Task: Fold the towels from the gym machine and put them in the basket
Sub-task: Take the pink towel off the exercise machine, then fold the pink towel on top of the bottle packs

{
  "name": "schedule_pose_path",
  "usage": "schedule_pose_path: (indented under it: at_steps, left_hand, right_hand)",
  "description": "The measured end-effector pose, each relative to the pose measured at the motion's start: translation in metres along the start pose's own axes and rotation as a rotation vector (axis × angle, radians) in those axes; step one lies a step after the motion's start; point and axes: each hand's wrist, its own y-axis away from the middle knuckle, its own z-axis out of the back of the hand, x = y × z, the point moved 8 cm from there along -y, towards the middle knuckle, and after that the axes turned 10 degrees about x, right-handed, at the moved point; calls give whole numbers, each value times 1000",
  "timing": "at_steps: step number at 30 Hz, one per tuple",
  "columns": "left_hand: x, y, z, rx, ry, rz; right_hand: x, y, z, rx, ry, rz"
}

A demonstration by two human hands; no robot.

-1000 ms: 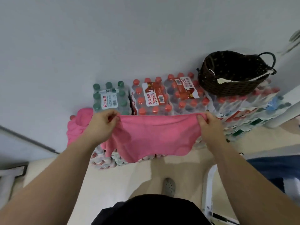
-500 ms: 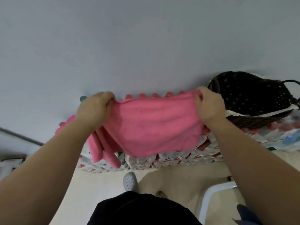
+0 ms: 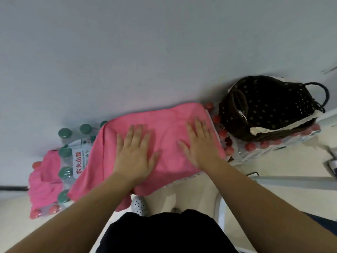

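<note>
shrink-wrapped water bottle packs (image 3: 78, 161) against grey wall (image 3: 127, 52), perforated grey shoe (image 3: 139, 205)

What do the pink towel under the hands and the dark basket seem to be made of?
Pink towel: probably soft microfibre or terry cloth, matte and slightly fuzzy; it drapes limply over the bottle packs. Basket: seemingly woven wicker or a plastic imitation, dark brown, matte; the walls show regular weave holes, and a pale cloth trim lines the rim.
</note>
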Motion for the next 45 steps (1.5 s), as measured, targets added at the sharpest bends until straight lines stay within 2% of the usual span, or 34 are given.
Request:
schedule_pose_path:
  at_steps: [3, 12, 15, 17, 20, 24, 27, 30, 32, 36, 39, 45]
  left_hand:
    - [10, -2, -32, 109, -8, 44]
    - [6, -47, -26, 175, -95, -20]
    - [3, -45, -23, 150, -87, -30]
    - [3, -35, -16, 79, -52, -15]
    - [11, -7, -2, -64, 6, 117]
    - [41, 52, 9, -252, 60, 390]
    - [71, 97, 4, -284, 113, 674]
    - [90, 128, -6, -220, 169, 880]
    - [92, 134, -8, -185, 163, 910]
    - [91, 135, 5, -256, 89, 880]
    - [99, 133, 9, -239, 27, 834]
    - [150, 134, 39, -355, 277, 866]
  right_hand:
    - [-9, 1, -17, 54, 13, -67]
    - [-46, -19, -6, 33, 26, -93]
    - [-41, -18, -3, 62, 31, -80]
    - [-20, -18, 5, 52, 33, -4]
    - [29, -16, 11, 83, 68, 205]
    - [84, -15, 2, 89, 84, 404]
    - [94, -20, -12, 89, 111, 425]
    - [90, -25, -16, 67, 102, 394]
    - [90, -25, -16, 61, 105, 396]
    - [91, -25, -16, 66, 124, 404]
    - [90, -25, -17, 71, 133, 405]
    - [91, -25, -17, 88, 154, 403]
